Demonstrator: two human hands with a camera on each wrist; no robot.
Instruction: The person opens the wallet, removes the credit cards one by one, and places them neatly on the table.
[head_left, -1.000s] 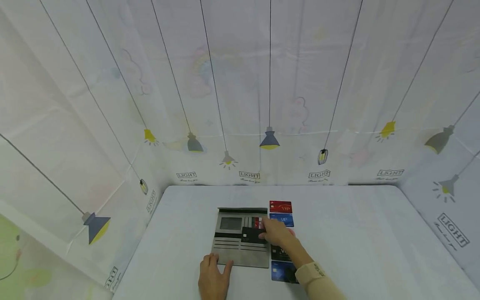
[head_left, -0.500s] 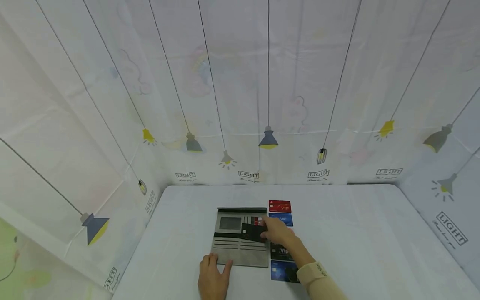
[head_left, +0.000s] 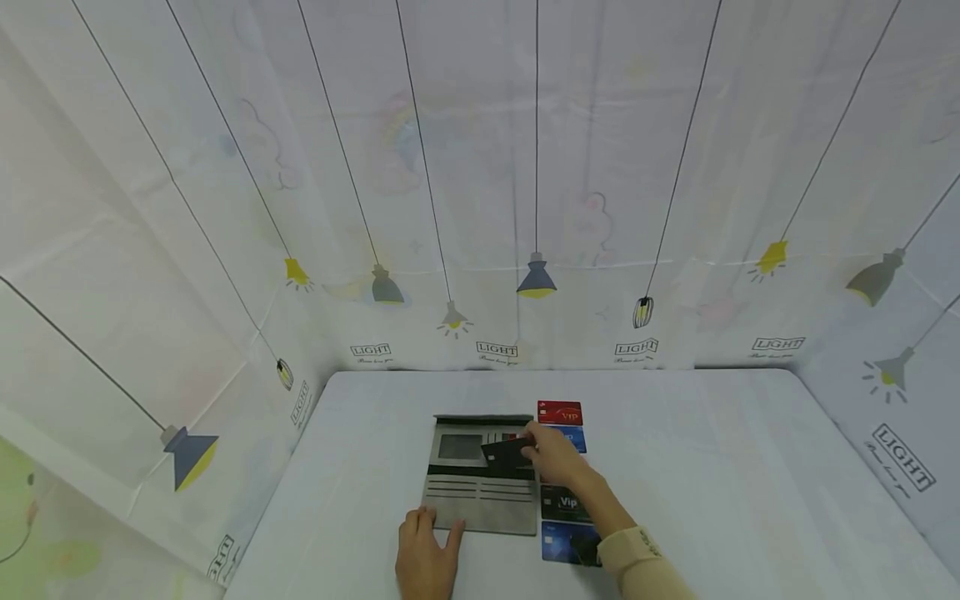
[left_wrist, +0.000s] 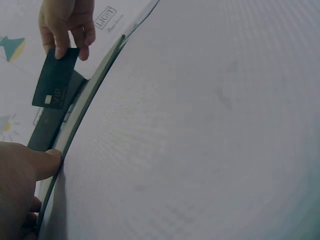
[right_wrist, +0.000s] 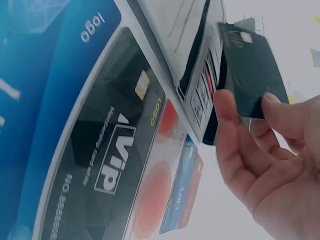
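Observation:
A grey bifold wallet (head_left: 495, 517) lies unfolded on the white table, with a clear window and rows of card slots. My left hand (head_left: 425, 557) rests at its lower left corner, thumb along the near edge in the left wrist view. Between thumb and fingers, my right hand (head_left: 557, 460) pinches a black VIP card (head_left: 504, 455) with a gold chip. The card is tilted above the upper right slots, its chip end pointing left. A red card (right_wrist: 209, 80) shows in a slot in the right wrist view; the black card and right hand mostly cover it from the head.
Right of the wallet, cards lie in a column: a red VIP card (head_left: 559, 412), a blue card (head_left: 574, 437), a white card with red circles (right_wrist: 152, 200), a black Vip card (head_left: 557, 503) and a dark blue card (head_left: 557, 542). Behind the table hangs a lamp-printed curtain (head_left: 577, 333).
My right hand has raised the black card from low over the wallet's middle and shifted it up toward the upper slots, tilting it. My left hand and the wallet have stayed in place.

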